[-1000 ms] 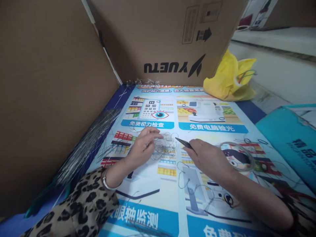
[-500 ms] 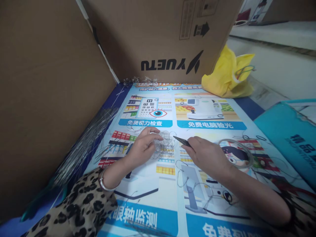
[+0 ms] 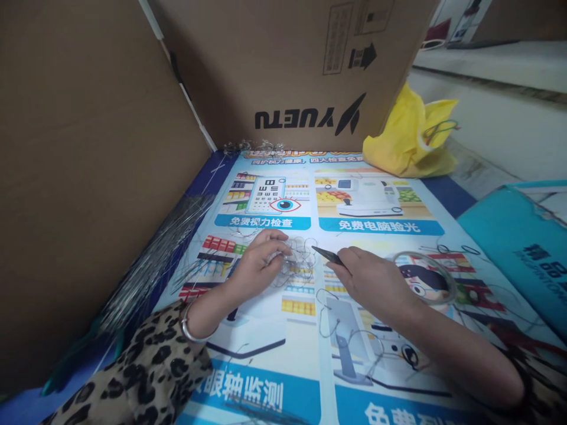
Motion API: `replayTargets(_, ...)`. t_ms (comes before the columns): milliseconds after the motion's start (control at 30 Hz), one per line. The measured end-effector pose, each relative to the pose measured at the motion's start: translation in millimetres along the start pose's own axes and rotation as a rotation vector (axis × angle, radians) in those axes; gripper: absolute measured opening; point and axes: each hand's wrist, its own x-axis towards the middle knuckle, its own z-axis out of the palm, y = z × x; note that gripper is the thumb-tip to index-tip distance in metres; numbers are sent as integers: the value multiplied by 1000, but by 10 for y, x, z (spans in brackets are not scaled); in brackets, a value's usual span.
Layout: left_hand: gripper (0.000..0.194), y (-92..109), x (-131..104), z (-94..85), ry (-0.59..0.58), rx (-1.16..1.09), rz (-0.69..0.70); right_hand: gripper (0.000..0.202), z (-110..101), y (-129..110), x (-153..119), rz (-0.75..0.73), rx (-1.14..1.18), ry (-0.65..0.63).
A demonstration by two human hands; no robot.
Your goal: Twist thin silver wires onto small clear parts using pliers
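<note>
Little has moved since the earlier frame: left hand (image 3: 261, 260) fingers stay pinched on the wire-loop tangle (image 3: 296, 262). Right hand (image 3: 370, 277), just beside it, grips dark tweezers (image 3: 326, 255); best worked by teasing out one loop.

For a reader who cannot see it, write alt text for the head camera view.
A person's left hand presses on a tangle of thin wire loops while the right hand points dark tweezers at it, over a printed eye-care poster. Cardboard boxes and a yellow bag stand behind.
</note>
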Motion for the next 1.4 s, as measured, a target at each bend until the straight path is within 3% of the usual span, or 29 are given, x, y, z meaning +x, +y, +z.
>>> replayTargets(533, 24, 1, 18, -13, 9, -137, -111, 32, 36, 22, 31, 4, -5, 9)
replayTargets(1100, 21, 5, 15, -12, 9, -464, -196, 31, 42, 24, 46, 11, -7, -5)
replayTargets(1400, 28, -94, 6, -14, -6, -381, -175, 32, 52, 31, 45, 9, -20, -24)
